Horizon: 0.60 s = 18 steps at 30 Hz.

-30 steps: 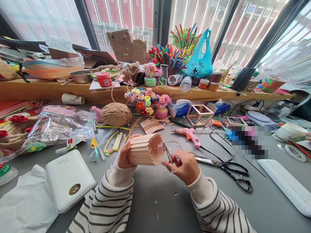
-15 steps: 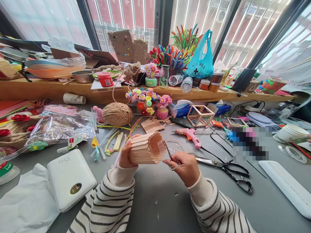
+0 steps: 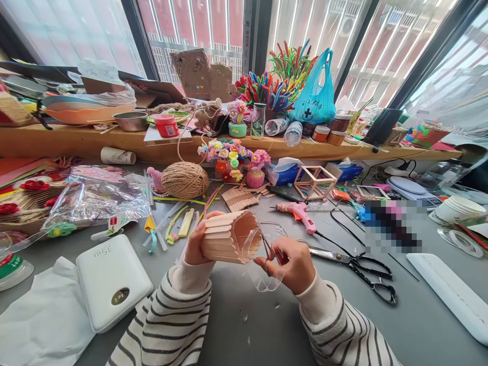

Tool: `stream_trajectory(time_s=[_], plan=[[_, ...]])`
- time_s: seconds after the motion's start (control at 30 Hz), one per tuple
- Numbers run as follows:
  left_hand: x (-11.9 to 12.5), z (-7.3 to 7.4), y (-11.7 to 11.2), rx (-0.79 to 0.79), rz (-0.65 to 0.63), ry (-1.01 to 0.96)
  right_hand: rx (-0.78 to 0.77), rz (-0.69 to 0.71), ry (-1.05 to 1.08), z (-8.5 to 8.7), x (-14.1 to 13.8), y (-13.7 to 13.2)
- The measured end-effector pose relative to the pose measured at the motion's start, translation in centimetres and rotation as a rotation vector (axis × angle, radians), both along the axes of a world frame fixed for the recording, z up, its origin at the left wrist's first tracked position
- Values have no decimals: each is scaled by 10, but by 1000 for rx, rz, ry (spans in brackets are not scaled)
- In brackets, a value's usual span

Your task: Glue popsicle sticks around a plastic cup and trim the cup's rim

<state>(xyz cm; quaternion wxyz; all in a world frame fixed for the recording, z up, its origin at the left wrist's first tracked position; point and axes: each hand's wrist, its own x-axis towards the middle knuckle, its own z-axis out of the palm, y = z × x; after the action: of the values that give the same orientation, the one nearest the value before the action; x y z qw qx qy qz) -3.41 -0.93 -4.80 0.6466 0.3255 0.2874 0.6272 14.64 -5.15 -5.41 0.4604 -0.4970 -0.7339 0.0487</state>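
My left hand (image 3: 197, 241) is wrapped round a cup covered in wooden craft sticks (image 3: 224, 238), tilted on its side with its mouth facing right. At that mouth, my right hand (image 3: 293, 262) is closed on a small pair of scissors (image 3: 266, 246), whose blades point up toward the rim. A strip of clear plastic (image 3: 263, 280) hangs from the cup's rim, below the scissors and beside my right fingers. Whether those fingers also pinch the plastic is hard to make out.
Large black-handled scissors (image 3: 353, 261) and a pink glue gun (image 3: 298, 212) with its cord lie right of my hands. A white power bank (image 3: 113, 282) is at left. Behind are a twine ball (image 3: 185, 180), craft sticks (image 3: 239, 198) and a wooden stick frame (image 3: 314, 182).
A longer strip of clear plastic now hangs away from the cup's mouth. The cup has turned slightly, and my right hand has shifted a little with the small scissors.
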Motion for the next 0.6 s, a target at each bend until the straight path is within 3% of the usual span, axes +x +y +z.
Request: stream_trajectory(time_s=[0.13,0.33,0.6], plan=[[-3,1,-1,-11,-23,-26,-45,29,39,2,-1,-1],[-2,3,-4,-65,-55,-94,-215,185,111,6,1,-2],[-5,0,2,-96,41,-128,-132,43,-39,-2,1,-1]])
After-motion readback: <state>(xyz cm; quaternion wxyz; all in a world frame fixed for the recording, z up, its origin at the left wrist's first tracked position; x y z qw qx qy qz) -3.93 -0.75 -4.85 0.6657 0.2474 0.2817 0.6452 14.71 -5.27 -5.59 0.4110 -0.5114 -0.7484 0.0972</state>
